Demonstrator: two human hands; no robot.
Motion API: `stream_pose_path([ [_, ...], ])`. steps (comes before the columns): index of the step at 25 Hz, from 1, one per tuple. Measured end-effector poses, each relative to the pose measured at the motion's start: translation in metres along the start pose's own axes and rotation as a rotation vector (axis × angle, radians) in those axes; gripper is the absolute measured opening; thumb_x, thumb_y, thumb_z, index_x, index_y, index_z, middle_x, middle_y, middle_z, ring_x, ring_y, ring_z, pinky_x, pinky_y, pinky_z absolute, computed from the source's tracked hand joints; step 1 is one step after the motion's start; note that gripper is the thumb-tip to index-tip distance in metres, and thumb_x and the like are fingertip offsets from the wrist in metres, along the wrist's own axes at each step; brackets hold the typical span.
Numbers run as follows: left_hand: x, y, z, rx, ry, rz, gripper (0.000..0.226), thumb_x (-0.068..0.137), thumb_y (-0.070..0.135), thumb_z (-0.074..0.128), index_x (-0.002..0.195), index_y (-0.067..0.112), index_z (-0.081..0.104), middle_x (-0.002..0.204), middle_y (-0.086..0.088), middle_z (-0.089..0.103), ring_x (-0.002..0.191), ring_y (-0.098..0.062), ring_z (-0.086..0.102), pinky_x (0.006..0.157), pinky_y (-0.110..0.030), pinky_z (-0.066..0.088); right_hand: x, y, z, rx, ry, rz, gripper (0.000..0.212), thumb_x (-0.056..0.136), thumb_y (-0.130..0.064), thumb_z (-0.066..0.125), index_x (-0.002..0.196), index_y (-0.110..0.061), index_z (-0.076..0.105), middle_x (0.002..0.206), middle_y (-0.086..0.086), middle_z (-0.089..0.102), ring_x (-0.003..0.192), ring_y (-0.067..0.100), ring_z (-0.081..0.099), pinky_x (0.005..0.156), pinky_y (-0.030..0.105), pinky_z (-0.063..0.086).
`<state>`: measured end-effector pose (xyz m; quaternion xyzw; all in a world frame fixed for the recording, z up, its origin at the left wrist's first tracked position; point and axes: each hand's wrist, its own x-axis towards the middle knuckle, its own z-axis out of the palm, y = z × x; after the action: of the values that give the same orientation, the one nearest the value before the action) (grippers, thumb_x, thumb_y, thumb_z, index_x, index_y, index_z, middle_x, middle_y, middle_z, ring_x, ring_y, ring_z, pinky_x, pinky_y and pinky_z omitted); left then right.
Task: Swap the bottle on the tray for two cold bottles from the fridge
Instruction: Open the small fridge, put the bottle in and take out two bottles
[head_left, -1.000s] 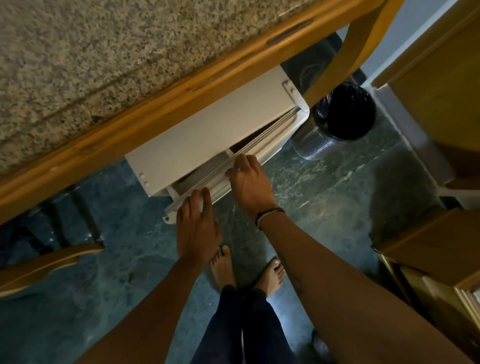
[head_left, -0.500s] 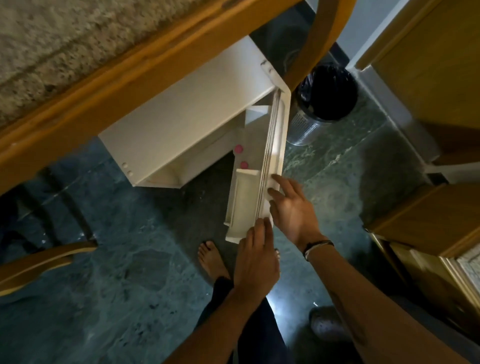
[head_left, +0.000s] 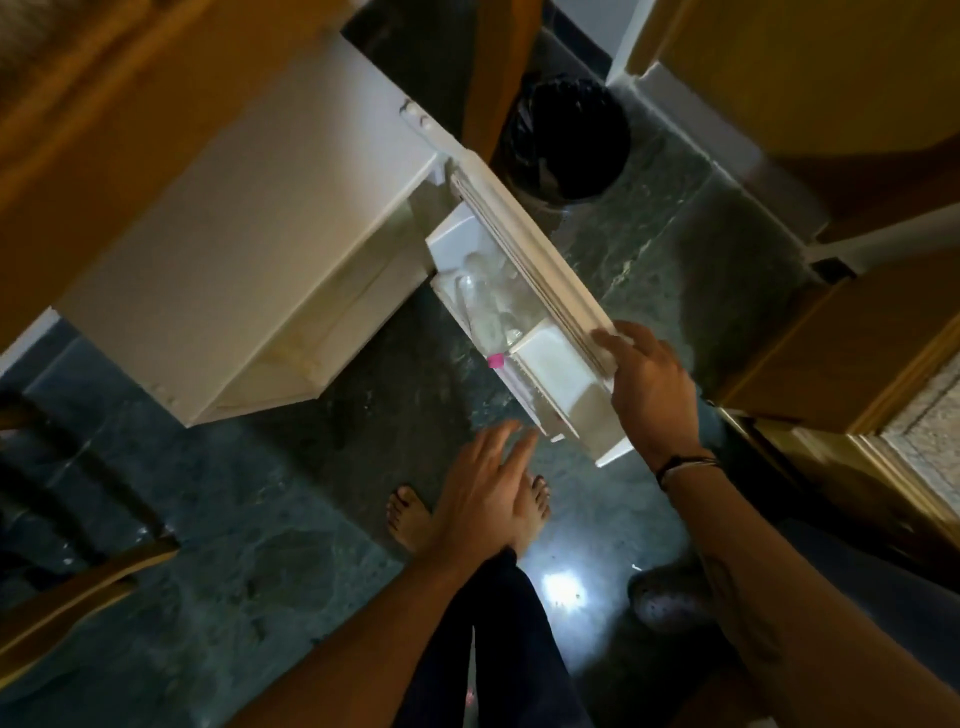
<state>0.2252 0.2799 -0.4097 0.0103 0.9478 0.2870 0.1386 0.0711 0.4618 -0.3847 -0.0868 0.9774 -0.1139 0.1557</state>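
Observation:
A small white fridge (head_left: 249, 244) stands under a wooden-edged counter, and its door (head_left: 540, 280) is swung wide open to the right. Clear plastic bottles (head_left: 485, 306) stand in the door shelf; one has a pink cap (head_left: 496, 360). My right hand (head_left: 649, 384) grips the door's outer edge near its free end. My left hand (head_left: 488, 493) hovers open below the door shelf, fingers spread, touching nothing. No tray is in view.
A black-lined bin (head_left: 566, 140) stands behind the door. Wooden cabinets (head_left: 831, 104) line the right side. A wooden chair (head_left: 67, 597) is at the lower left. My bare feet (head_left: 410, 519) stand on the dark green stone floor.
The fridge door has swung from nearly shut to wide open. My left hand has come off the door's edge and now hangs free; my right hand stayed on the door.

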Motion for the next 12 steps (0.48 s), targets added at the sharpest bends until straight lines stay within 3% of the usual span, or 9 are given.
stream_pose_path([
  [3,0.006,-0.035,-0.004,0.021,0.002,-0.062,0.044,0.095,0.016,0.061,0.139,0.008,0.064,0.143,-0.019,0.060,0.128,-0.037,0.059,0.101,-0.049,0.055,0.010,0.007,-0.003,0.021,0.098,0.054,0.057,0.088,0.007,0.061,0.136,-0.023,0.064,0.147,0.009,0.057,0.122,0.043,0.057,0.088,0.055,0.060],
  [7,0.019,-0.068,-0.005,0.082,-0.054,-0.113,0.040,0.091,0.012,0.069,0.131,0.006,0.069,0.140,-0.020,0.061,0.126,-0.039,0.059,0.102,-0.049,0.054,0.021,0.010,0.003,0.036,0.170,0.131,0.050,0.093,0.002,0.059,0.137,-0.021,0.063,0.152,0.011,0.053,0.136,0.042,0.048,0.107,0.058,0.050],
  [9,0.027,-0.080,0.000,0.108,-0.086,-0.130,0.040,0.092,0.015,0.068,0.131,0.007,0.068,0.140,-0.019,0.061,0.127,-0.038,0.058,0.104,-0.048,0.051,0.019,0.002,0.009,0.039,0.295,0.127,0.043,0.096,-0.005,0.061,0.137,-0.018,0.062,0.151,0.012,0.053,0.138,0.038,0.047,0.112,0.053,0.047],
  [12,0.042,-0.092,0.004,0.134,-0.095,-0.115,0.041,0.091,0.015,0.070,0.132,0.008,0.069,0.140,-0.019,0.062,0.127,-0.039,0.059,0.102,-0.048,0.052,-0.005,-0.027,0.030,0.215,0.462,-0.112,0.029,0.101,-0.014,0.057,0.127,-0.017,0.067,0.128,0.007,0.066,0.117,0.027,0.061,0.096,0.037,0.051],
])
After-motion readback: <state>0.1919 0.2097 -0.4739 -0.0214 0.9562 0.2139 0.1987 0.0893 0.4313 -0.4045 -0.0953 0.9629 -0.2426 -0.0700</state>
